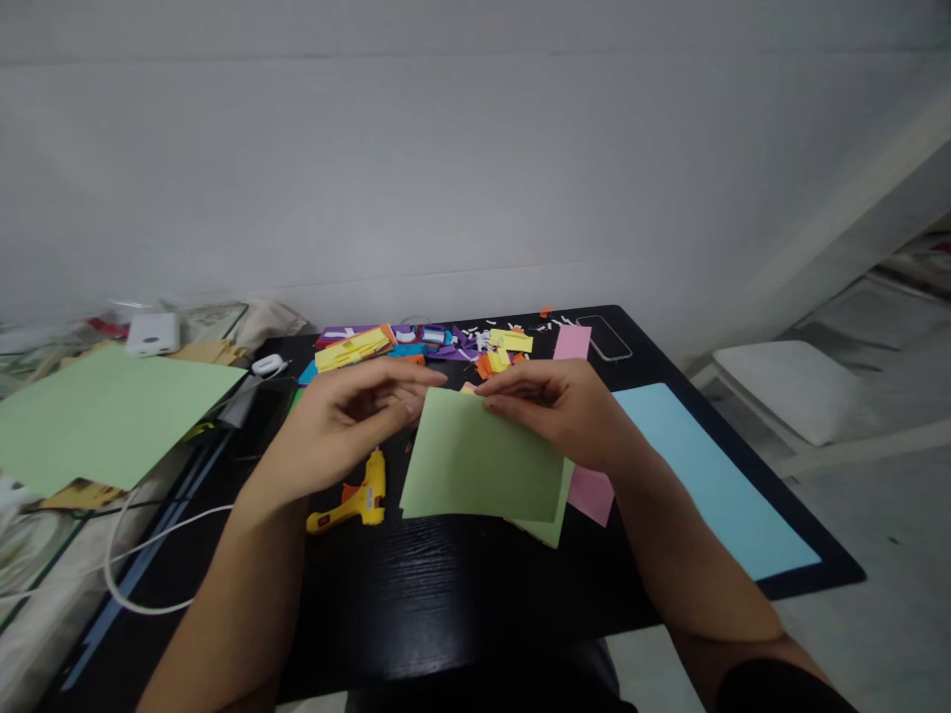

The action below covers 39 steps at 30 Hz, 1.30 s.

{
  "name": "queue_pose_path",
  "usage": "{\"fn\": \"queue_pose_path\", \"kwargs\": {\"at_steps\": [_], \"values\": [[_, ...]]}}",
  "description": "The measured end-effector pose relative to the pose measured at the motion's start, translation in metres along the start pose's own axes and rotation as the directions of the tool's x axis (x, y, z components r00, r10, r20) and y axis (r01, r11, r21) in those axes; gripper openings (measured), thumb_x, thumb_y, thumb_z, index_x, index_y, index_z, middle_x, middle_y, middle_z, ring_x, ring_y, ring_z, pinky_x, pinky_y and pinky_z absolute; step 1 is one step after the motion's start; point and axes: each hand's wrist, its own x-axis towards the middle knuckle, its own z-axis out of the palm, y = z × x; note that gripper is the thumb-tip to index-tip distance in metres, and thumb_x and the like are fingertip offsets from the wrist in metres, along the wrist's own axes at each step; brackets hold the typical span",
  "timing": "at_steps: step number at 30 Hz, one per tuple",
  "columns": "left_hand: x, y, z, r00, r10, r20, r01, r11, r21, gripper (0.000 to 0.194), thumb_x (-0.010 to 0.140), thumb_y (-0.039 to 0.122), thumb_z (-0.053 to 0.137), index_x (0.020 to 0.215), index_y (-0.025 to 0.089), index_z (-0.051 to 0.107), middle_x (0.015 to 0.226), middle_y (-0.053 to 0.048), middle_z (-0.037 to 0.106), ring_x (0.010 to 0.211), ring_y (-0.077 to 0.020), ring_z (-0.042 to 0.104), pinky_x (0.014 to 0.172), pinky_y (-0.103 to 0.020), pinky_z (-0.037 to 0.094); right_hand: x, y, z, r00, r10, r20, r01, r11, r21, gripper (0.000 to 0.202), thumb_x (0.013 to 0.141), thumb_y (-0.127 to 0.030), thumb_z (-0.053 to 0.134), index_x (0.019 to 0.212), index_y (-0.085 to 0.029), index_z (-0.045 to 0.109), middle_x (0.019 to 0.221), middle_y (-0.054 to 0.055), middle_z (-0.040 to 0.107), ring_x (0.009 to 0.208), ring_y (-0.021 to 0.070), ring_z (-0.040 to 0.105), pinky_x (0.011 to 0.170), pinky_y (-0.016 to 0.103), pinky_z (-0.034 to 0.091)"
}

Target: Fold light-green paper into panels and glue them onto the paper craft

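Right grip (pixel 569 411): clamped on the green sheet (pixel 482 460), thumb in front of the top edge, forefinger along it, remaining fingers curled behind the thumb.
Left grip (pixel 346 411): thumb and fingers apart, curved toward the sheet's top left corner and just beside it; too close to tell whether touching.
Sheet in hand: hanging below and between both grips, tilted, broad face toward the viewer.
Second green piece (pixel 563 525): showing past the lower right edge of the first, below the right grip.
Glue gun (pixel 371 495): yellow with an orange trigger, lying below the left grip, nozzle pointing away.
Pink paper (pixel 592 495): just below the right grip, partly covered by the forearm.
Blue sheet (pixel 717 480): flat, to the right of the right grip, one part behind the forearm.
Yellow strips (pixel 353 349): piled beyond the left grip.
Purple scraps (pixel 450 344): scattered beyond the gap between both grips.
Pink square (pixel 573 343): just beyond the right grip.
Large green sheet (pixel 111 411): well to the left of the left grip.
White cable (pixel 123 584): looping left of the left forearm.
Surface (pixel 446 604): black, glossy, beneath both grips.
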Motion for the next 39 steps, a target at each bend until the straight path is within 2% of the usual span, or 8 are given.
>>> {"fn": "queue_pose_path", "kwargs": {"at_steps": [18, 22, 25, 28, 31, 34, 36, 39], "values": [[0.002, 0.002, 0.009, 0.995, -0.064, 0.075, 0.063, 0.998, 0.021, 0.010, 0.086, 0.018, 0.071, 0.094, 0.022, 0.077, 0.079, -0.003, 0.075, 0.062, -0.0137, 0.066, 0.055, -0.024, 0.053, 0.002, 0.006, -0.002, 0.992, 0.062, 0.110, -0.066, 0.997, 0.028, 0.011, 0.087, -0.032, 0.082, 0.096, -0.025, 0.084, 0.092, 0.003, 0.084, 0.085, 0.0185, 0.079, 0.077, 0.032, 0.064], [0.002, 0.003, 0.013, 0.998, -0.061, -0.025, 0.061, 0.998, -0.013, 0.004, 0.086, 0.020, 0.074, 0.087, 0.024, 0.076, 0.071, -0.001, 0.073, 0.057, -0.0131, 0.062, 0.051, -0.025, 0.049, 0.003, 0.000, -0.012, 0.992, 0.069, 0.110, -0.071, 0.997, 0.009, 0.024, 0.094, -0.046, 0.075, 0.094, -0.024, 0.084, 0.094, 0.004, 0.084, 0.087, 0.0189, 0.078, 0.078, 0.031, 0.062], [0.003, 0.001, 0.014, 0.988, -0.060, -0.141, 0.045, 0.994, -0.104, 0.003, 0.086, 0.025, 0.079, 0.084, 0.024, 0.076, 0.066, 0.000, 0.070, 0.052, -0.0117, 0.057, 0.046, -0.025, 0.042, 0.003, -0.002, -0.025, 0.988, 0.117, 0.106, -0.133, 0.976, 0.169, 0.051, 0.101, -0.067, 0.055, 0.102, -0.025, 0.084, 0.103, 0.007, 0.084, 0.090, 0.0215, 0.079, 0.077, 0.034, 0.063], [0.005, -0.004, 0.014, 0.965, -0.061, -0.253, 0.024, 0.989, -0.146, 0.010, 0.082, 0.029, 0.084, 0.083, 0.023, 0.075, 0.069, -0.001, 0.070, 0.056, -0.0124, 0.058, 0.048, -0.026, 0.043, 0.003, -0.001, -0.035, 0.988, 0.075, 0.136, -0.122, 0.918, 0.378, 0.071, 0.090, -0.086, 0.052, 0.118, -0.027, 0.080, 0.122, 0.010, 0.080, 0.107, 0.0293, 0.078, 0.085, 0.041, 0.065], [0.005, -0.010, 0.015, 0.939, -0.104, -0.327, 0.042, 0.981, -0.191, 0.017, 0.083, 0.033, 0.084, 0.081, 0.022, 0.071, 0.066, 0.002, 0.065, 0.056, -0.0112, 0.055, 0.053, -0.025, 0.044, 0.004, 0.001, -0.035, 0.988, 0.013, 0.154, -0.073, 0.918, 0.390, 0.075, 0.074, -0.086, 0.073, 0.124, -0.030, 0.077, 0.129, 0.008, 0.078, 0.125, 0.0321, 0.072, 0.101, 0.043, 0.061], [0.004, -0.015, 0.017, 0.913, -0.166, -0.373, 0.075, 0.967, -0.245, 0.020, 0.087, 0.034, 0.082, 0.081, 0.023, 0.067, 0.060, 0.006, 0.056, 0.054, -0.0097, 0.049, 0.054, -0.024, 0.042, 0.007, 0.003, -0.031, 0.986, 0.018, 0.166, -0.096, 0.874, 0.476, 0.082, 0.070, -0.093, 0.069, 0.122, -0.029, 0.077, 0.128, 0.009, 0.078, 0.125, 0.0350, 0.071, 0.102, 0.047, 0.060], [0.002, -0.015, 0.018, 0.904, -0.186, -0.386, 0.082, 0.959, -0.270, 0.020, 0.087, 0.033, 0.082, 0.081, 0.023, 0.066, 0.058, 0.006, 0.053, 0.053, -0.0098, 0.049, 0.054, -0.024, 0.042, 0.007, 0.003, -0.027, 0.987, 0.058, 0.150, -0.126, 0.858, 0.498, 0.075, 0.073, -0.085, 0.074, 0.119, -0.027, 0.077, 0.120, 0.010, 0.080, 0.115, 0.0354, 0.075, 0.095, 0.048, 0.063], [0.003, -0.010, 0.021, 0.916, -0.204, -0.345, 0.086, 0.941, -0.326, 0.016, 0.088, 0.033, 0.082, 0.085, 0.023, 0.069, 0.066, 0.004, 0.063, 0.057, -0.0117, 0.057, 0.057, -0.026, 0.047, 0.007, 0.003, -0.020, 0.988, 0.150, 0.044, -0.155, 0.904, 0.399, 0.049, 0.074, -0.051, 0.092, 0.112, -0.023, 0.079, 0.106, 0.010, 0.082, 0.099, 0.0304, 0.078, 0.089, 0.045, 0.065]]}}
